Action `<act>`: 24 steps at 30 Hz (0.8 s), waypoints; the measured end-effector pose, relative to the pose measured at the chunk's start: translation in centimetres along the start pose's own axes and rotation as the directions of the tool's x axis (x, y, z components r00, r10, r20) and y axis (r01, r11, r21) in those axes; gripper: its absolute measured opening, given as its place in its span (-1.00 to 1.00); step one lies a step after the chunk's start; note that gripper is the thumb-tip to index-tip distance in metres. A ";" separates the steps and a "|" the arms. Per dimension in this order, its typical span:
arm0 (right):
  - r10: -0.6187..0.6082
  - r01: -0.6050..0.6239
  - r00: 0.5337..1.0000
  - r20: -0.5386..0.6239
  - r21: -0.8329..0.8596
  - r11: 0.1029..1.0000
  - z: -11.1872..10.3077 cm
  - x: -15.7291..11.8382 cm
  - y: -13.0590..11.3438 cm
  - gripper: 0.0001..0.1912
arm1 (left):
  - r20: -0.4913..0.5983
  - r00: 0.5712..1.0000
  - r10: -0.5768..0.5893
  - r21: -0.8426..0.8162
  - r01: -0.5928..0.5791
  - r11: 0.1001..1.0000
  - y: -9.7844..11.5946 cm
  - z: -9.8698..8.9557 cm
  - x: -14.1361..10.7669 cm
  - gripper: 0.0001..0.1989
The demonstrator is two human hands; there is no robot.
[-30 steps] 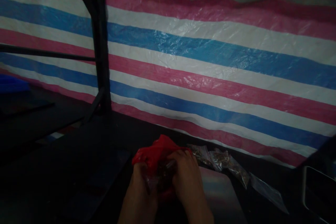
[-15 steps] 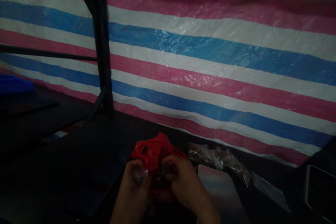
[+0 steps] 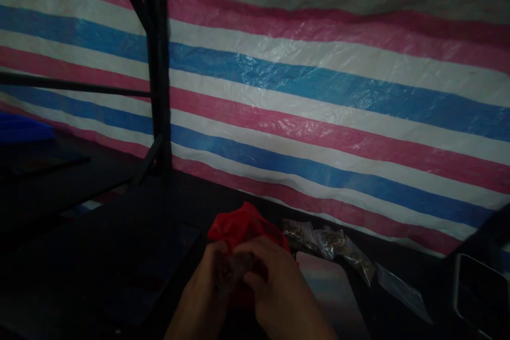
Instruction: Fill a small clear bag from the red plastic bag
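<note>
— What's in the bags?
— The small clear bag (image 3: 233, 265) pinched between both hands holds something dark, too dim to name. Behind it bulges a red plastic bag (image 3: 243, 226). More filled clear packets (image 3: 330, 244) lie along the worktop's (image 3: 131, 255) back edge, beside a flat metal plate (image 3: 334, 292).
— And the room?
— A striped tarp (image 3: 319, 90) hangs behind; a black post (image 3: 157, 64) stands at left.
— The hands?
— The left hand (image 3: 207, 289) and right hand (image 3: 274, 287) meet at the near edge, fingers closed on the small bag.
</note>
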State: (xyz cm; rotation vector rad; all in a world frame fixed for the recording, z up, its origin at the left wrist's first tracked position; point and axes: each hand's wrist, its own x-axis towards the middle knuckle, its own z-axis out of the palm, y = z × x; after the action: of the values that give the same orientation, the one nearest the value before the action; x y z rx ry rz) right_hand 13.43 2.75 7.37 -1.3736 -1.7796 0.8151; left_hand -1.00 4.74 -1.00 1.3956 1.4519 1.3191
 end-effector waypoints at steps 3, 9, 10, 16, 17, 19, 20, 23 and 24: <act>-0.098 0.098 0.994 0.042 0.002 0.995 0.8 0.3 -0.1 -0.39 | 0.021 0.999 0.029 -0.018 -0.029 0.999 -0.7 0.1 0.1 -0.63; -0.154 0.155 0.983 0.099 0.001 0.988 0.8 0.9 -0.7 -0.45 | 0.055 0.992 0.109 -0.128 -0.102 0.987 -0.6 0.4 -0.2 -0.61; -0.155 0.155 0.982 0.105 0.008 0.988 0.6 0.9 -0.9 -0.45 | 0.060 0.991 0.118 -0.130 -0.110 0.985 -0.4 0.4 -0.3 -0.62; -0.103 0.101 0.988 -0.119 -0.018 0.995 -1.0 1.2 0.1 -0.41 | 0.020 0.993 0.114 -0.094 -0.112 0.989 0.1 0.1 -0.3 -0.71; -0.077 0.068 0.987 -0.144 -0.061 0.996 -1.1 1.3 0.7 -0.39 | -0.006 0.995 0.095 -0.077 -0.095 0.992 -0.1 0.1 -0.2 -0.69; -0.016 -0.006 0.990 -0.139 -0.162 0.987 -1.0 1.5 2.1 -0.36 | -0.050 0.998 0.035 -0.057 -0.038 0.998 -0.6 0.1 0.2 -0.61; 0.014 -0.040 0.992 -0.123 -0.215 0.976 -0.7 1.6 2.8 -0.35 | -0.063 0.998 0.004 -0.053 -0.007 0.999 -0.8 0.1 0.4 -0.57; 0.069 -0.104 0.992 -0.109 -0.354 0.929 0.3 1.9 4.0 -0.36 | -0.093 0.994 -0.055 -0.081 0.047 0.996 -1.2 0.1 0.9 -0.52; 0.074 -0.112 0.991 -0.112 -0.392 0.913 0.5 1.9 4.1 -0.35 | -0.095 0.994 -0.058 -0.103 0.048 0.994 -1.2 0.2 1.0 -0.50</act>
State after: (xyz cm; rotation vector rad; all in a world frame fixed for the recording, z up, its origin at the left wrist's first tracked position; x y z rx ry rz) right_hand 14.76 5.54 4.02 -1.7394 -1.8835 0.4359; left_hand -1.28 5.88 -2.01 1.2346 1.4556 1.4240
